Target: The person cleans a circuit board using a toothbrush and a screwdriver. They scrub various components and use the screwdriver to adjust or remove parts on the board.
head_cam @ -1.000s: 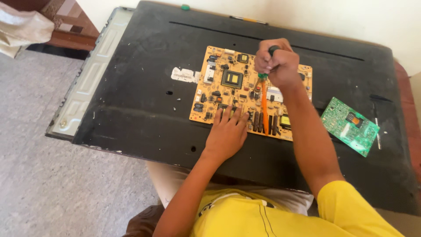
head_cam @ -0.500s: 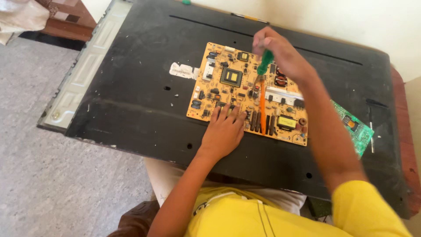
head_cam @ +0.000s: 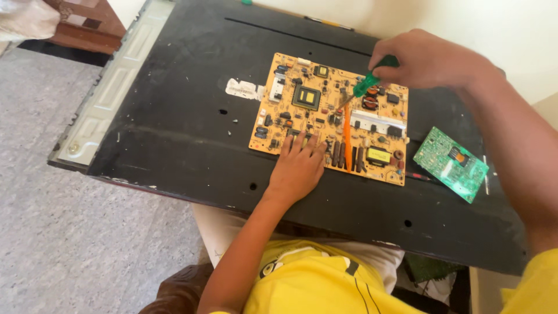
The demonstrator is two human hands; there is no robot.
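Yellow circuit board (head_cam: pixel 325 116) is being worked on while it is lying flat on the black back panel (head_cam: pixel 174 134) of a flat screen, near the middle of that panel and toward its far edge. The left hand (head_cam: pixel 297 168) is being pressed palm-down, fingers spread, on the near edge of the board, so nothing is being gripped by it; the board is only being steadied. A green-handled screwdriver (head_cam: pixel 366 87) is being held in the right hand (head_cam: pixel 427 58), whose fingers are being closed tightly round the top of the handle, and the tip is being pointed down into the upper middle of the board, among the components.

The step in hand is judged to be the working of a screw or fixing on the board, though the tip's exact contact point is too small to be made out. The next move is judged to call for steady downward pressure, the tool being kept upright on its point while the board is being kept from sliding.

By count, two circuit boards are being shown: the yellow one and a smaller green circuit board (head_cam: pixel 450 164) lying apart to its right on the same panel. One screwdriver is being used, one orange strip (head_cam: pixel 348 139) is running down the yellow board, and one torn white label (head_cam: pixel 244 89) is sitting just beside the board's left edge.
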